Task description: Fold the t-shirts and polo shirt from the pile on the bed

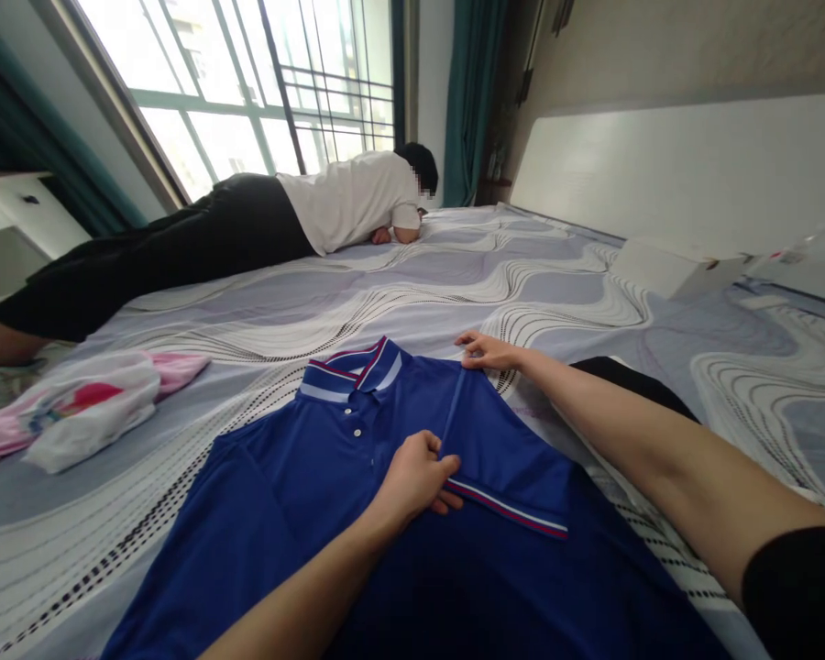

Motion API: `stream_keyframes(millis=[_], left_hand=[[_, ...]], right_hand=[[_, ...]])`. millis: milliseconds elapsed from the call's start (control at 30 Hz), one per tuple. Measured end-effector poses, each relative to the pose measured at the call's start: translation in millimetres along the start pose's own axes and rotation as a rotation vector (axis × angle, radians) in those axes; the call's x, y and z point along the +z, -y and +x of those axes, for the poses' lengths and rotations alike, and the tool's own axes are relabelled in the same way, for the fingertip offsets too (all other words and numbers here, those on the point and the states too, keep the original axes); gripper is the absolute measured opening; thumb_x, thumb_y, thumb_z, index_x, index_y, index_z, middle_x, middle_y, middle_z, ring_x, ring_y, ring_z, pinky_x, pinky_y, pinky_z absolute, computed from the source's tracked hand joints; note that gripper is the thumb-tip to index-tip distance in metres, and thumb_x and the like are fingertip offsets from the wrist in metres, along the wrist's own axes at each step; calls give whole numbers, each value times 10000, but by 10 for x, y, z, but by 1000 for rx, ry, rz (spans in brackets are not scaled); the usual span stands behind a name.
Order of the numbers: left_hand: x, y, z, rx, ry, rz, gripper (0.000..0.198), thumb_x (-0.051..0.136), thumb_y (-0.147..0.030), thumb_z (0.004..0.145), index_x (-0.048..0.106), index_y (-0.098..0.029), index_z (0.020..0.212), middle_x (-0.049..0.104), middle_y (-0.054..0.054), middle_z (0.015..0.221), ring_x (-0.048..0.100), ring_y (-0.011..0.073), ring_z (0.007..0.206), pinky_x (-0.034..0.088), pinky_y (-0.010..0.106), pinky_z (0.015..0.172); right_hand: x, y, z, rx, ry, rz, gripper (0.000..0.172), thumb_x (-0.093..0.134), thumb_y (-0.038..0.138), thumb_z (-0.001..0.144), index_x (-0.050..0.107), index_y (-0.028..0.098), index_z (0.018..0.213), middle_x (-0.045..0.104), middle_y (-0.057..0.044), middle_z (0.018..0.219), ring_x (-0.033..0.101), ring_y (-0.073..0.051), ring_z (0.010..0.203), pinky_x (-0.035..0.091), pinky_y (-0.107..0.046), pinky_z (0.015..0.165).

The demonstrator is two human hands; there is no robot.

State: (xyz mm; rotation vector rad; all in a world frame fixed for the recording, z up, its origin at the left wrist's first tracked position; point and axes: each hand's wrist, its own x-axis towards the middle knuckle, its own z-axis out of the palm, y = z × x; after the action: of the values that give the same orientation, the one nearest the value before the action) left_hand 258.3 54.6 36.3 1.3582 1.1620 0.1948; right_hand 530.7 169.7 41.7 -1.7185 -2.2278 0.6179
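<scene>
A blue polo shirt (330, 477) lies spread on the patterned bed sheet (426, 316), its striped collar (350, 371) pointing away from me. My left hand (423, 472) pinches the shirt fabric near the inner end of the sleeve's red-and-white striped cuff (512, 509). Farther up, my right hand (485, 351) is closed on the fabric at the shoulder. A raised fold of blue cloth runs between the two hands. The sleeve lies across the shirt body on the right side.
A person (344, 197) in a white top lies across the far side of the bed. Pink and white clothing (96, 403) is at the left. A white box (680, 266) stands at the right, and a black item (632, 385) lies behind my right forearm.
</scene>
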Motion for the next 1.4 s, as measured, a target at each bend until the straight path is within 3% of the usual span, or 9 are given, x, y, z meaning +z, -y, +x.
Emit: stream_keyframes(millis=[200, 333, 467, 600, 767, 933, 1033, 1167, 1400], left_hand=[[-53, 51, 52, -36, 8, -77, 405, 644, -336, 856, 388, -184, 1130, 673, 37, 753, 732, 262, 587, 536, 249, 405], [-6, 59, 129, -12, -45, -29, 383, 633, -295, 865, 400, -178, 1145, 666, 25, 701, 728, 260, 579, 534, 248, 402], [8, -3, -24, 24, -108, -93, 376, 616, -331, 868, 434, -157, 1146, 687, 45, 746, 724, 227, 609, 580, 302, 503], [-473, 285, -712, 391, -265, 70, 328, 591, -404, 829, 583, -172, 1060, 717, 94, 973, 714, 235, 895, 596, 379, 766], [-1366, 1411, -1922, 551, -865, 552, 420, 496, -227, 684, 682, -226, 1061, 703, 67, 1117, 623, 283, 1112, 437, 493, 1069], [-1546, 2187, -2383, 572, -883, 506, 651, 496, -195, 645, 583, -185, 1290, 617, 95, 1324, 532, 288, 1271, 398, 473, 1122], [-1481, 2195, -2351, 619, -811, 485, 669, 485, -151, 637, 586, -197, 1296, 599, 85, 1346, 507, 269, 1298, 353, 468, 1158], [-1482, 2137, -2301, 588, -917, 440, 469, 491, -217, 794, 604, -201, 1248, 626, 96, 1250, 568, 257, 1188, 435, 469, 1073], [-1538, 2187, -2210, 497, -1047, 480, 200, 472, -178, 816, 636, -217, 922, 616, 48, 927, 610, 205, 846, 498, 355, 815]], right_hand=[[500, 623, -755, 150, -338, -161, 545, 397, 438, 996, 387, 244, 1505, 419, -85, 1531, 294, -274, 1449, 227, -492, 1180], [956, 941, -1466, 171, -244, -260, 594, 317, 573, 991, 288, 353, 1542, 231, -14, 1627, 148, -281, 1500, 149, -541, 1194], [1021, 968, -1605, 234, -180, -291, 616, 304, 574, 992, 279, 313, 1550, 175, -36, 1641, 108, -280, 1507, 137, -544, 1192], [966, 957, -1541, 243, -159, -301, 622, 281, 571, 996, 252, 303, 1557, 166, -41, 1644, 88, -269, 1509, 120, -543, 1192], [886, 1101, -1580, 280, -122, -300, 596, 337, 472, 996, 286, 255, 1549, 194, -83, 1635, 127, -302, 1499, 116, -603, 1167], [810, 1808, -1176, 352, -192, -147, 431, 446, 264, 930, 628, 139, 1300, 553, -191, 1395, 434, -351, 1338, 267, -534, 1118], [976, 2458, -658, 263, -131, -58, 371, 486, 386, 937, 701, 202, 1177, 690, -109, 1210, 599, -254, 1169, 426, -327, 997], [1360, 3196, 20, 241, -4, 15, 480, 681, 578, 785, 747, 170, 1029, 741, -105, 1062, 683, -241, 1005, 510, -245, 801], [1757, 3706, 684, 251, 15, -32, 375, 715, 306, 788, 717, 103, 1103, 704, -180, 1164, 658, -282, 1092, 514, -284, 843]])
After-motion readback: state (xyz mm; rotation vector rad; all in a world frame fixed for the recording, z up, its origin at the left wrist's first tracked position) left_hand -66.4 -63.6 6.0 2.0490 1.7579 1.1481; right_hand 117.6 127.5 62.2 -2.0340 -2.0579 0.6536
